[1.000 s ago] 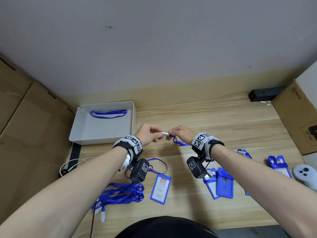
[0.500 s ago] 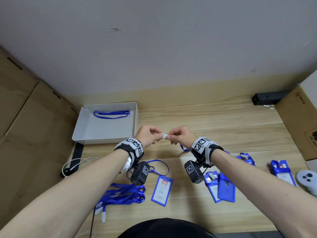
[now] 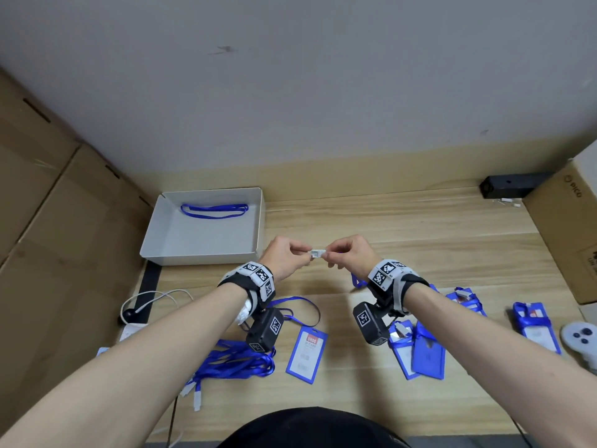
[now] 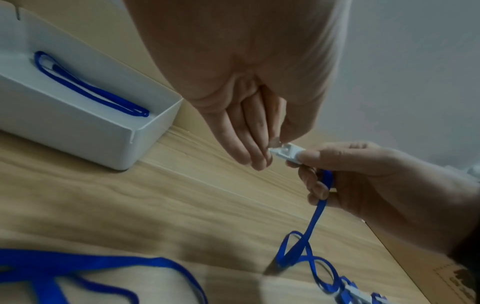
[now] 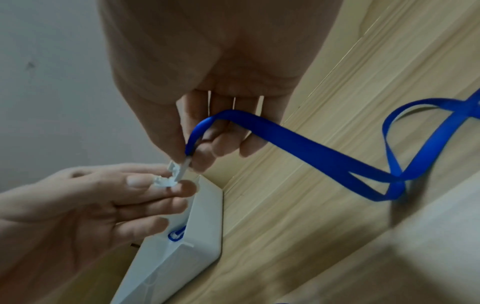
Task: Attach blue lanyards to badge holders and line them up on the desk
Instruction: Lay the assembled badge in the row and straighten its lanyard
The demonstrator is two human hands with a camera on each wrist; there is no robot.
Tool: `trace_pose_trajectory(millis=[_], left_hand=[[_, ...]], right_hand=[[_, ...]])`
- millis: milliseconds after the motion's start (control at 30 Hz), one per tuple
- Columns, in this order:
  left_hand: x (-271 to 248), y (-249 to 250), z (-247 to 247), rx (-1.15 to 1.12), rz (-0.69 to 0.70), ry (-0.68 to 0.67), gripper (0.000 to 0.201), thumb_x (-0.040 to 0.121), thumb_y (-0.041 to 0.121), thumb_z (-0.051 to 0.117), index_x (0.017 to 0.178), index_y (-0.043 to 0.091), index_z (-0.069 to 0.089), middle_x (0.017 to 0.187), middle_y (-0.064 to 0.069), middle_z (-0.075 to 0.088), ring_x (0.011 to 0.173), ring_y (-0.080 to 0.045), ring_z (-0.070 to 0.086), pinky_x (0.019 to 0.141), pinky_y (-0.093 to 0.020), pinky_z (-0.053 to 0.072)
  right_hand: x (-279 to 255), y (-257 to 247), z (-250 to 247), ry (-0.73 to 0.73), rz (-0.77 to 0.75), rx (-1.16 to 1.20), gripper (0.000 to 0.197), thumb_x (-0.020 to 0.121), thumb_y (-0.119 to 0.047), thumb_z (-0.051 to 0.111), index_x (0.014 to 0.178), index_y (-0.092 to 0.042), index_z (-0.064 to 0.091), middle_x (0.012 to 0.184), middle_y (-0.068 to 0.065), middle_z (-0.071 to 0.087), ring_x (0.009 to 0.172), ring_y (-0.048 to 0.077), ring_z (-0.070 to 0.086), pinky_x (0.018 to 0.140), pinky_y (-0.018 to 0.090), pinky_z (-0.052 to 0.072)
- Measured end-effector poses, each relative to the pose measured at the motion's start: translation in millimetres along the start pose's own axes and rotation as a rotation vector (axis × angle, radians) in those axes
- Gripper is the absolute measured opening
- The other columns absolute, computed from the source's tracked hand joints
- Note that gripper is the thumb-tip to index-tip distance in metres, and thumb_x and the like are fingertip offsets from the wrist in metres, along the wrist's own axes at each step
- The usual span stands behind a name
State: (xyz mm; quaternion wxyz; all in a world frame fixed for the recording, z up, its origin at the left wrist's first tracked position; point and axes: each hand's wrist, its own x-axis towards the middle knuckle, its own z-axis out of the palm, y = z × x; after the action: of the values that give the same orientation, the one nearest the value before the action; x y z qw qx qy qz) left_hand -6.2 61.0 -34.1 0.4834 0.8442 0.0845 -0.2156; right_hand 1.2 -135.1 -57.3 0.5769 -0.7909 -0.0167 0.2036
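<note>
Clasp [image 3: 318, 252] pinched between both hands.
Long axis runs from left hand [image 3: 286, 258] fingertips to right hand [image 3: 350, 255] fingertips; lanyard [image 4: 315, 218] trails below right.

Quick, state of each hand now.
Left hand: pinches the white clip.
Right hand: pinches the same clip, blue lanyard trailing from it.

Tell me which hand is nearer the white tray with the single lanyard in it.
Left. The left hand hovers just off the near right corner of the white tray, pinching the white clip. The right hand grips the clip's other end, farther right.
</note>
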Motion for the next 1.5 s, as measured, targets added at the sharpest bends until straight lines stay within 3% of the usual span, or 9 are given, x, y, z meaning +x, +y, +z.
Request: trace_pose_trajectory(millis=[167,367,533,633,800,967,1067,1267,1500], left_hand=[[-13,-29,26,-0.020,-0.036,-0.128,0.020,0.081,0.017,0.073,0.100,0.016,0.075,0.086,-0.006,0.076,0.077,-0.011,0.069,0.081,-0.032,0.055],[-38,-97,67,0.392,-0.216,-0.041,0.022,0.075,0.035,0.076,0.090,0.021,0.068,0.095,0.001,0.072,0.092,-0.020,0.066,0.078,-0.028,0.051],[-67,-135,98,0.781,-0.196,-0.114,0.068,0.075,0.045,0.077,0.125,0.011,0.045,0.128,-0.008,0.049,0.121,-0.028,0.048,0.091,-0.037,0.043],[-73,-144,113,0.795,-0.172,-0.038,0.078,0.069,0.045,0.083,0.125,0.010,0.040,0.128,-0.008,0.042,0.120,-0.027,0.041,0.087,-0.038,0.044],[-65,-138,117,0.847,-0.144,-0.095,0.074,0.070,0.042,0.083,0.126,0.007,0.048,0.126,-0.009,0.044,0.120,-0.027,0.043,0.099,-0.035,0.039],[-60,-136,108,0.667,-0.178,-0.215,0.043,0.082,0.027,0.071,0.121,0.016,0.056,0.121,-0.006,0.062,0.110,-0.028,0.060,0.087,-0.038,0.051],[-62,-134,96,0.472,-0.129,-0.291,0.043,0.087,0.022,0.063,0.130,0.023,0.058,0.121,-0.002,0.067,0.108,-0.025,0.063,0.089,-0.034,0.051],[-60,-119,67,0.439,-0.066,-0.397,0.025,0.090,0.023,0.063,0.114,0.015,0.062,0.108,-0.004,0.068,0.098,-0.022,0.064,0.083,-0.032,0.050],[-53,-108,48,0.345,0.010,-0.317,0.007,0.087,0.019,0.067,0.089,0.021,0.060,0.091,-0.001,0.064,0.085,-0.018,0.061,0.076,-0.029,0.048]], right_hand=[[-11,28,8,-0.137,0.096,-0.159,0.021,0.082,-0.027,0.079,0.076,-0.007,0.074,0.061,-0.001,0.066,0.052,0.008,0.048,0.047,0.018,0.038],[-36,110,30,-0.135,0.291,-0.309,0.027,0.079,-0.036,0.077,0.062,-0.018,0.066,0.060,-0.005,0.067,0.057,0.008,0.056,0.065,0.028,0.049],[-55,143,38,-0.151,0.343,-0.275,0.020,0.078,-0.036,0.074,0.066,-0.023,0.065,0.077,-0.003,0.074,0.078,0.016,0.068,0.087,0.041,0.056],[-58,148,43,-0.145,0.326,-0.210,0.010,0.081,-0.032,0.073,0.075,-0.025,0.070,0.081,0.003,0.076,0.083,0.023,0.072,0.089,0.044,0.055],[-64,134,46,-0.135,0.311,-0.085,0.008,0.089,-0.012,0.068,0.092,-0.009,0.074,0.082,0.011,0.074,0.071,0.019,0.068,0.085,0.041,0.056],[-66,130,40,-0.151,0.290,-0.083,0.006,0.078,-0.023,0.074,0.072,-0.024,0.074,0.091,0.011,0.075,0.083,0.023,0.068,0.088,0.046,0.056],[-64,126,36,-0.169,0.258,-0.103,0.009,0.084,-0.011,0.072,0.078,-0.018,0.074,0.092,0.021,0.073,0.080,0.022,0.067,0.087,0.046,0.056],[-60,103,31,-0.239,0.209,-0.132,0.014,0.089,-0.004,0.067,0.085,-0.015,0.075,0.076,0.003,0.070,0.066,0.004,0.062,0.072,0.021,0.051],[-54,88,28,-0.303,0.159,-0.137,0.012,0.090,-0.008,0.067,0.093,-0.011,0.078,0.078,-0.007,0.074,0.071,0.001,0.061,0.075,0.022,0.051]])
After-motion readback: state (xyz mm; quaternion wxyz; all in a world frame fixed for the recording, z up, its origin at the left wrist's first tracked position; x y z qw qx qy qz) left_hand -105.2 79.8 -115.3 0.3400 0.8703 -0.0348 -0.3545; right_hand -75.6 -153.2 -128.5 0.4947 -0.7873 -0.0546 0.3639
